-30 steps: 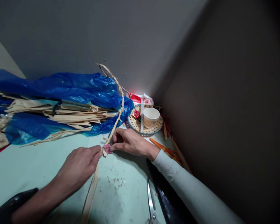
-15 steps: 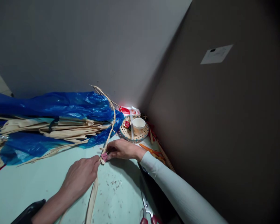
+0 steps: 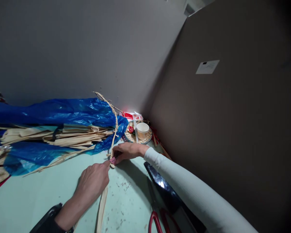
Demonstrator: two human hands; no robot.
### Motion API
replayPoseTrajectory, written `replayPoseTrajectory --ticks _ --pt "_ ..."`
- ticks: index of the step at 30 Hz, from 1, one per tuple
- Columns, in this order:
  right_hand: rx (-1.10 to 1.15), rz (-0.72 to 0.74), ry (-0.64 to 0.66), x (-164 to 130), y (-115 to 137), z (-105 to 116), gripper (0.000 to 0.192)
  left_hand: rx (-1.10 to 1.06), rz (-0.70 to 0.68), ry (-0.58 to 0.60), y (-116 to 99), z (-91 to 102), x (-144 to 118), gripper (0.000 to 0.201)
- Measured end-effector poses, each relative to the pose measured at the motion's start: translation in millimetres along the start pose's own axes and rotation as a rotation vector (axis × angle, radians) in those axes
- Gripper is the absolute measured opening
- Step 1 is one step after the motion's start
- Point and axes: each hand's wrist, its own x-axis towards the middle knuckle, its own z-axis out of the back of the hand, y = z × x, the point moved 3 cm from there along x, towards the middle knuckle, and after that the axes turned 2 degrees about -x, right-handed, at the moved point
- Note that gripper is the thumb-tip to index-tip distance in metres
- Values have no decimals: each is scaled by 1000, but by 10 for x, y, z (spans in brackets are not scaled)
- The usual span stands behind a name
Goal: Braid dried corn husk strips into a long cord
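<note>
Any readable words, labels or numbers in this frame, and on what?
None can be read.
White label on the brown panel: print too small.
Red and white packet behind the woven tray: print blurred.
Red round item on the woven tray: marking too small.

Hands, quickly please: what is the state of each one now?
Left hand: closed, pinching the straw strip beside the pink piece.
Right hand: closed, fingers pinching the pink piece.

craft corner — home workshop | dried leaf strips (image 3: pixel 63 137) | scissors (image 3: pixel 157 220) | woven tray (image 3: pixel 138 137)
</note>
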Motion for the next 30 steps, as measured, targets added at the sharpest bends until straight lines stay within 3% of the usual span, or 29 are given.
replayPoseTrajectory --ticks 14,23,30 --pt "335 -47 -51 -26 -236 -38 19 3 -1 3 -11 24 -4 44" --pt "676 -40 -215 -87 -331 -326 28 10 -7 17 -7 41 -23 45" --pt "707 -47 -210 -16 -383 -354 19 28 -46 42 -19 22 -31 48"
